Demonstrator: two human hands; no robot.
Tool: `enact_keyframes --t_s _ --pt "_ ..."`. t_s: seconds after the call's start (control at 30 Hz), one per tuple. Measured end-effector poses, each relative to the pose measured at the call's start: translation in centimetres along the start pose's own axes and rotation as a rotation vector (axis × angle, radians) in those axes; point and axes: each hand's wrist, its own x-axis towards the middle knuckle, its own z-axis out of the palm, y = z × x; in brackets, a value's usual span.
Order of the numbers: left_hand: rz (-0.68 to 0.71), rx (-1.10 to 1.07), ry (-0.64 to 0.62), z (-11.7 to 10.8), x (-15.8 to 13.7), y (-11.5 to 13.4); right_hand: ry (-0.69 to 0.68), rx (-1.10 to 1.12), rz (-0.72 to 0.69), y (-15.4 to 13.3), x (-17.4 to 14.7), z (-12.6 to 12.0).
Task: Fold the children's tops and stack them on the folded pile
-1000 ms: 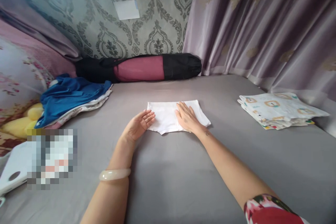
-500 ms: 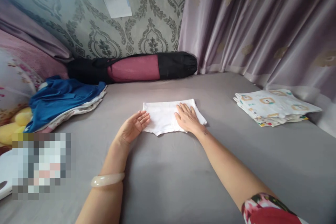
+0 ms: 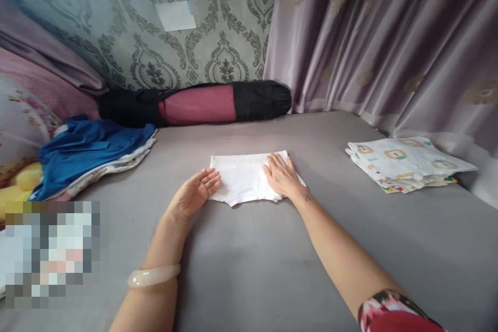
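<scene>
White shorts (image 3: 241, 179) lie spread flat on the grey sheet (image 3: 252, 259), waistband toward the wall and leg openings toward me. My right hand (image 3: 284, 174) rests palm down on their right part, fingers stretched out and a little apart. At the left edge of the shorts is my left hand (image 3: 196, 192), turned palm inward with the fingers extended and holding nothing. Whether its fingertips touch the cloth I cannot tell. A pale bangle (image 3: 153, 275) circles my left forearm.
Folded printed cloths (image 3: 404, 158) are stacked at the right. On the left lies a pile of clothes with a blue garment (image 3: 93, 142) on top, beside a yellow plush item (image 3: 27, 179). A black and pink long bag (image 3: 198, 104) lies along the wall. Curtains (image 3: 350, 36) hang at the right.
My right hand has slid slightly to the right over the shorts. My left hand stays by their left edge. The whole view has shifted a little.
</scene>
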Motion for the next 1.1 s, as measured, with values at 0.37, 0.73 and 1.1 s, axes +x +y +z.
enact_keyframes --t_s 0.37,0.73,1.1 --pt "0.011 0.019 -0.016 -0.2 0.1 -0.1 -0.039 0.046 0.018 0.1 0.2 -0.2" --pt "0.002 0.013 0.001 -0.2 0.1 0.0 -0.017 -0.012 0.122 1.8 0.9 -0.7" --pt "-0.001 0.026 -0.007 -0.2 0.1 0.1 -0.067 0.003 0.148 1.8 0.7 -0.8"
